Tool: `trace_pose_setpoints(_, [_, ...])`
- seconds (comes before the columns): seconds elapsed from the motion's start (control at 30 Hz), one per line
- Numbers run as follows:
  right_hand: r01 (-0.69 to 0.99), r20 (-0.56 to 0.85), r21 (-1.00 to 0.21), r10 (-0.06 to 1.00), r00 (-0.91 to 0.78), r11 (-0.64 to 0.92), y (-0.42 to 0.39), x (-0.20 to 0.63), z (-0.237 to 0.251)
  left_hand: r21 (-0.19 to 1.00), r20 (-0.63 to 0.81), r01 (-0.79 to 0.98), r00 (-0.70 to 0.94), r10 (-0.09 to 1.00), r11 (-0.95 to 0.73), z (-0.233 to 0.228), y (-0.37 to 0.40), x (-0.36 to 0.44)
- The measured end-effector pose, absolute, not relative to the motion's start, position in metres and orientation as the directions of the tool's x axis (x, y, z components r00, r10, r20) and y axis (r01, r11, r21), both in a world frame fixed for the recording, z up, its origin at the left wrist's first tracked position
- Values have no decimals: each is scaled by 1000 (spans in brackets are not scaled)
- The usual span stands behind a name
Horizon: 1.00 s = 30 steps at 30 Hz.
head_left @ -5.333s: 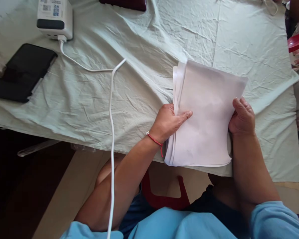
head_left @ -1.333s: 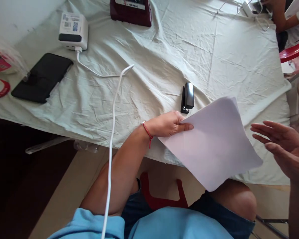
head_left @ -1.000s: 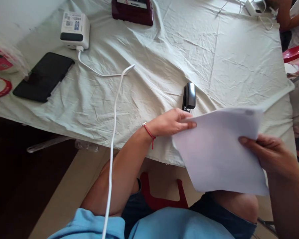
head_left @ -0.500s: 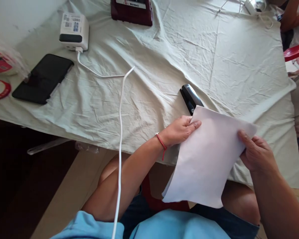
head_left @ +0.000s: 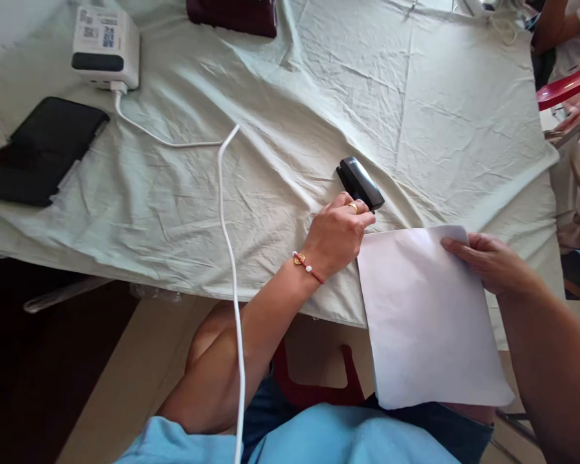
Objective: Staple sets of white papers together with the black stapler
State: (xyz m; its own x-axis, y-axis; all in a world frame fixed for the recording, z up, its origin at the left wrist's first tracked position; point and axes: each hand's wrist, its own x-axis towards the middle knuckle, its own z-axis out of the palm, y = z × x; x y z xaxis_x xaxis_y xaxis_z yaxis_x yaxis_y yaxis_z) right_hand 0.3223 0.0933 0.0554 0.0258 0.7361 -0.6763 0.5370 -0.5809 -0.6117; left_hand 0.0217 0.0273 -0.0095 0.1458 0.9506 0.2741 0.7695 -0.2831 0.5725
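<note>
My right hand (head_left: 495, 261) pinches the upper right corner of white paper sheets (head_left: 425, 316), thumb on top. The paper hangs over the table's front edge toward my lap. A black stapler (head_left: 360, 180) lies on the cloth beyond the paper's upper left corner. At the stapler's near end is my left hand (head_left: 338, 235), back upward, with its fingers curled around the side; the fingertips are partly hidden under it. A ring and a red beaded bracelet are on that hand and wrist.
A wrinkled pale cloth (head_left: 280, 148) covers the table. To the left lie a black phone-like slab (head_left: 43, 151) and a white power block (head_left: 107, 48) with a white cable (head_left: 227, 219) running to me. A dark red case (head_left: 234, 14) stands at the back. Another person's arm (head_left: 558, 29) shows at upper right.
My left hand has let go of the paper and moved up to the stapler, taking hold of its near end. My right hand keeps the paper, now hanging straighter. The view has shifted slightly right.
</note>
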Motion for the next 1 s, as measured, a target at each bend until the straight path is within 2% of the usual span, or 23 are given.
trace_pose_setpoints(0.07, [566, -681, -613, 732, -25, -551, 99, 316, 60, 497, 273, 799, 226, 935, -338, -13, 28, 23])
trace_pose_setpoints(0.17, [573, -666, -640, 742, -81, -512, 107, 305, 60, 409, 194, 855, 259, 946, -318, -12, 28, 18])
trace_pose_setpoints(0.27, [578, -651, -666, 746, -141, -472, 115, 298, 52, 344, 136, 896, 247, 959, -280, -6, 29, 8])
trace_pose_setpoints(0.37, [581, -635, -681, 754, -167, -446, 120, 298, 40, 303, 151, 926, 185, 971, -223, -2, 32, -1])
trace_pose_setpoints(0.47, [564, -585, -728, 782, -214, -390, 123, 297, 36, 342, 167, 913, 172, 971, -221, -2, 35, 1])
trace_pose_setpoints(0.57, [534, -470, -812, 805, -362, -234, 124, 290, 37, 416, 172, 881, 168, 971, -226, -3, 36, 6])
trace_pose_setpoints(0.67, [536, -397, -840, 768, -503, -83, 125, 276, 37, 505, 189, 838, 124, 974, -205, -4, 36, 7])
trace_pose_setpoints(0.77, [522, -369, -853, 713, -596, -6, 123, 260, 33, 570, 193, 800, 92, 977, -189, -5, 36, 3])
trace_pose_setpoints(0.87, [508, -387, -861, 667, -636, -15, 116, 247, 32, 608, 168, 777, 74, 983, -162, -5, 37, -2])
trace_pose_setpoints(1.0, [541, -546, -805, 665, -509, -246, 105, 243, 34, 674, 130, 733, 1, 991, -90, 1, 39, -10])
